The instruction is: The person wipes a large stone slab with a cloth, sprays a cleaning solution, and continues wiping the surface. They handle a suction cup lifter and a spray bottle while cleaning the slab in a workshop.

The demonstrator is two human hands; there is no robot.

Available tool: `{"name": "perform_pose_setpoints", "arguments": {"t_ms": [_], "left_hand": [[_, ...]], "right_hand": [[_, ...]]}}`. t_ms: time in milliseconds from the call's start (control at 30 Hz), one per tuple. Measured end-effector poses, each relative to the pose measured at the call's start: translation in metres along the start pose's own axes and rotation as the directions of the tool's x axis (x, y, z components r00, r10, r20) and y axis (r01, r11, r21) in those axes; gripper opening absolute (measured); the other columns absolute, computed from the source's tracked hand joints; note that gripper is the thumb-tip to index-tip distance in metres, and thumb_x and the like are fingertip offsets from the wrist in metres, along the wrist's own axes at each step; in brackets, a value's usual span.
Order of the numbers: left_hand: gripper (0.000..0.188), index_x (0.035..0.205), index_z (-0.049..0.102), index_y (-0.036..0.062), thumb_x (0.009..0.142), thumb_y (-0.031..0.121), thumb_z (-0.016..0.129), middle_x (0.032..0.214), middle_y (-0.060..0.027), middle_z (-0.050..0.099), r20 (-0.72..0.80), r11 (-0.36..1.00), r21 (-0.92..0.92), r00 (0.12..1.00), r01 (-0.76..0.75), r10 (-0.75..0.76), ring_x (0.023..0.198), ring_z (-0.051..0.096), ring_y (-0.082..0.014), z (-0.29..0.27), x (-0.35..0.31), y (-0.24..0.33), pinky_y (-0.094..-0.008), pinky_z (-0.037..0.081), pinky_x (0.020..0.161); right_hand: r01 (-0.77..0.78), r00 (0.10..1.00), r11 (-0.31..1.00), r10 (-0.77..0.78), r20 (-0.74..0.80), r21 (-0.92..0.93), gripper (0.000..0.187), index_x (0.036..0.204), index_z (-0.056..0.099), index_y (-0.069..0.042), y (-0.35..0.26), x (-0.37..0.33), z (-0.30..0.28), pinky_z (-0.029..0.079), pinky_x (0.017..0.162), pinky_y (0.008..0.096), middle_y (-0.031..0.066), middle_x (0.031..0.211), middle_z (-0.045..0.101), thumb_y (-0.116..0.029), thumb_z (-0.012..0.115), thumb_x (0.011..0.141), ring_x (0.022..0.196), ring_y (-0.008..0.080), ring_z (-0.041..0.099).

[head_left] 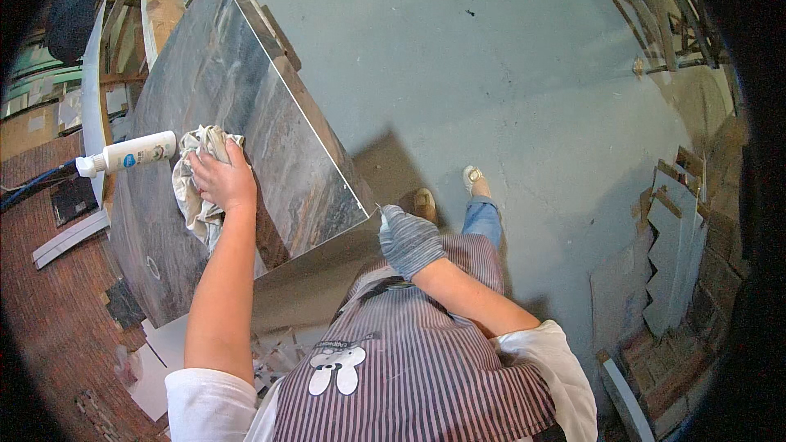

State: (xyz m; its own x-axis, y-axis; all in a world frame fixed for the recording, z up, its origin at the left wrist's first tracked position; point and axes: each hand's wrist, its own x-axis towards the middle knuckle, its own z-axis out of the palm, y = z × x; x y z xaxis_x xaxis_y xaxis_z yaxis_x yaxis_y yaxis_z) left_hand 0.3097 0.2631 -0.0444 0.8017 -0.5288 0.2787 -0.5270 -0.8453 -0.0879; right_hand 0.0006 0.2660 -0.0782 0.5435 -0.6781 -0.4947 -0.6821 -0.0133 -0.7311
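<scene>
My bare left hand [223, 178] presses a crumpled, off-white cloth [195, 206] onto a grey and brown marble-patterned slab [274, 147]. The fingers are bunched into the fabric. A white plastic bottle [143, 151] with a white nozzle lies on its side just left of the cloth. My right hand [409, 241], in a grey knit glove, is closed beside the slab's near right corner. A thin, pale tip pokes out of it toward that corner; the rest of the object is hidden in the glove.
Wooden frame pieces [162, 0] stand beyond the slab at the far left. Stepped grey panels [675, 254] lean at the right, with a wooden rack [647, 12] at the far right. A long strip [624, 397] lies at lower right. Grey floor [426, 57] stretches ahead.
</scene>
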Motion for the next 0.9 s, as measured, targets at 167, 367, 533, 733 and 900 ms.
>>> {"name": "perform_pose_setpoints", "arguments": {"t_ms": [167, 367, 533, 733, 900], "left_hand": [[0.076, 0.134, 0.041, -0.0027, 0.090, 0.060, 0.039, 0.151, -0.0157, 0.026, -0.006, 1.000, -0.007, 1.000, 0.004, -0.004, 0.135, 0.028, -0.0406, -0.001, -0.001, 0.000, -0.0593, 0.025, 0.105], [0.071, 0.132, 0.045, -0.0022, 0.090, 0.056, 0.044, 0.148, -0.0181, 0.030, -0.032, 0.999, 0.030, 0.999, -0.018, 0.019, 0.132, 0.033, -0.0398, 0.002, 0.000, -0.002, -0.0606, 0.028, 0.103], [0.074, 0.133, 0.043, -0.0016, 0.090, 0.058, 0.042, 0.149, -0.0162, 0.028, -0.022, 1.000, 0.026, 1.000, 0.001, 0.000, 0.134, 0.031, -0.0390, 0.003, 0.002, -0.001, -0.0605, 0.026, 0.104], [0.074, 0.136, 0.041, -0.0012, 0.090, 0.057, 0.041, 0.151, -0.0162, 0.027, 0.006, 1.000, 0.003, 1.000, 0.008, -0.008, 0.135, 0.029, -0.0400, 0.000, 0.000, 0.001, -0.0615, 0.025, 0.104], [0.077, 0.134, 0.042, -0.0014, 0.090, 0.061, 0.038, 0.150, -0.0167, 0.026, -0.004, 1.000, 0.007, 1.000, 0.008, -0.008, 0.135, 0.029, -0.0405, 0.002, 0.000, -0.001, -0.0589, 0.025, 0.106]], "right_hand": [[0.072, 0.997, 0.984, -0.076, 0.020, 0.162, 0.019, 0.097, 0.059, -0.006, 0.032, 0.014, 0.029, 0.049, 0.063, 0.0478, 0.0239, 0.073, 0.062, -0.020, 0.047, 0.092, 0.066, 0.0396, 0.062], [-0.422, 0.886, 0.180, -0.123, 0.446, 0.888, 0.027, 0.088, 0.063, -0.007, 0.014, 0.000, -0.002, 0.037, 0.040, 0.0257, 0.0026, 0.057, 0.055, -0.027, 0.047, 0.097, 0.043, 0.0104, 0.048], [0.000, 0.973, 0.390, -0.212, 0.090, 0.921, 0.025, 0.087, 0.062, -0.010, 0.005, -0.012, -0.005, 0.033, 0.034, 0.0273, 0.0004, 0.052, 0.048, -0.028, 0.047, 0.096, 0.038, 0.0114, 0.043], [-0.390, 0.919, 0.157, 0.119, 0.375, 0.907, 0.018, 0.097, 0.059, -0.015, 0.021, -0.002, 0.020, 0.033, 0.034, 0.0284, 0.0004, 0.056, 0.047, -0.029, 0.048, 0.096, 0.040, 0.0121, 0.043], [-0.427, 0.897, 0.134, 0.186, 0.401, 0.894, 0.017, 0.105, 0.055, -0.015, 0.010, -0.004, 0.017, 0.035, 0.035, 0.0265, 0.0012, 0.060, 0.049, -0.028, 0.048, 0.097, 0.042, 0.0118, 0.045]]}}
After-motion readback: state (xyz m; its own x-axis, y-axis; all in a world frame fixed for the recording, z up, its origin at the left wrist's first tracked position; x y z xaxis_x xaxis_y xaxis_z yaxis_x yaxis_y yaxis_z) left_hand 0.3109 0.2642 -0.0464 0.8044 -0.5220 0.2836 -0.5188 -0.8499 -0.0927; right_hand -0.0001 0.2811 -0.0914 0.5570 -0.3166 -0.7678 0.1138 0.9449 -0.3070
